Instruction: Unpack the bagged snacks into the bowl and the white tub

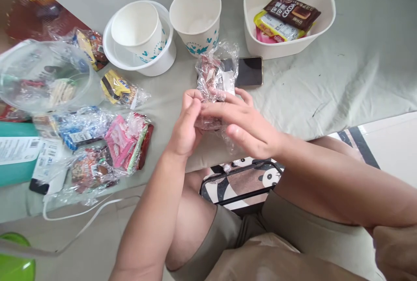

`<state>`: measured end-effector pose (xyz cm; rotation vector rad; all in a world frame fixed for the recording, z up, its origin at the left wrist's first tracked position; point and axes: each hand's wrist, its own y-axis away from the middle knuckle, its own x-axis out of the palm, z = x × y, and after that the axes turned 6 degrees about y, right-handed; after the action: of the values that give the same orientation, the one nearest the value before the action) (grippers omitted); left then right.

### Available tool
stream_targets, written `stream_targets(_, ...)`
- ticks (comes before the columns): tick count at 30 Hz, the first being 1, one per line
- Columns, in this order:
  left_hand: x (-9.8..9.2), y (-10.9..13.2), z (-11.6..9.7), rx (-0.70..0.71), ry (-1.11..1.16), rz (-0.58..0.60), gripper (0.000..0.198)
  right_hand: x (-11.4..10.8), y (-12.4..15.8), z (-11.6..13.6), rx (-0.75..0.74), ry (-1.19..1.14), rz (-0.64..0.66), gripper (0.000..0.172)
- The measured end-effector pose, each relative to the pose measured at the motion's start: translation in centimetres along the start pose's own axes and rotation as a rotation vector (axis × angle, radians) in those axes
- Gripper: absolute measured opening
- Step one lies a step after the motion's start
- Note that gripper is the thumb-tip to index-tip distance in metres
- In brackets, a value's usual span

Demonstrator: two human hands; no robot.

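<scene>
Fingers of left hand (185, 130) and right hand (249, 127) pinch the near end of snack bag (215, 74); it stretches straight away.

On the desk (358, 55) before us, our left hand (185, 129) is at the left of a bag (215, 77) and our right hand (247, 127) lies across its front, with a phone (249, 71) just behind the bag. Behind the phone, a tub (325, 16) stands at the right with snack packets (291, 11) in it, a paper cup (195, 16) stands to its left, and further left a bowl (159, 61) has a second cup (137, 29) leaning inside it. A large bowl (42, 77) sits at the left edge, a single wrapped snack (119, 87) lies between the two bowls, and a heap of wrapped snacks (107, 146) lies in front of them, well apart from our hands.
</scene>
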<state>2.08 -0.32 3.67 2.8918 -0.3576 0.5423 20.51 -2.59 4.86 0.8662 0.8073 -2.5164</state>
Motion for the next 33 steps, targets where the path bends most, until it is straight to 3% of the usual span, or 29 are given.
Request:
stream_targets(4,-0.3,-0.4,-0.5,0.015,-0.029,0.007,0.05,0.2,-0.5,-1.1,0.209,0.009,-0.202,0.028)
stream_targets(6,-0.4,-0.4,-0.6,0.038,-0.077,0.027,0.051,0.8,-0.6,-1.7,0.27,0.067,-0.221,0.028)
stream_targets(12,-0.8,0.0,-0.2,0.307,-0.52,-0.116,0.055,1.9,-0.4,-1.3,0.204,0.194,-0.121,0.039)
stream_targets(16,-1.1,0.0,-0.1,0.224,-0.605,-0.17,0.046,1.3,-0.4,-0.7,0.185,-0.026,-0.006,0.054)
stream_targets(20,-1.5,-0.4,-0.1,0.182,-0.586,-0.278,0.024,1.2,-0.6,-0.9,0.171,-0.146,-0.012,0.054)
stream_targets(24,-1.6,-0.8,-0.2,0.378,-0.496,-0.441,0.026,1.4,-0.7,-1.0,0.176,-0.13,-0.1,0.043)
stream_targets(27,-1.4,-1.0,-0.9,0.494,-0.299,-0.487,0.029,1.2,-0.9,-1.0,0.215,-0.163,-0.166,0.033)
stream_targets(30,-1.4,-1.0,-2.5,0.362,-0.057,-0.46,0.037,1.0,-1.1,-1.2,0.244,-0.141,-0.21,0.028)
stream_targets(33,-1.9,-1.1,-4.5,0.161,0.073,-0.285,0.053,1.0,-1.3,-1.5,0.251,0.006,-0.18,0.022)
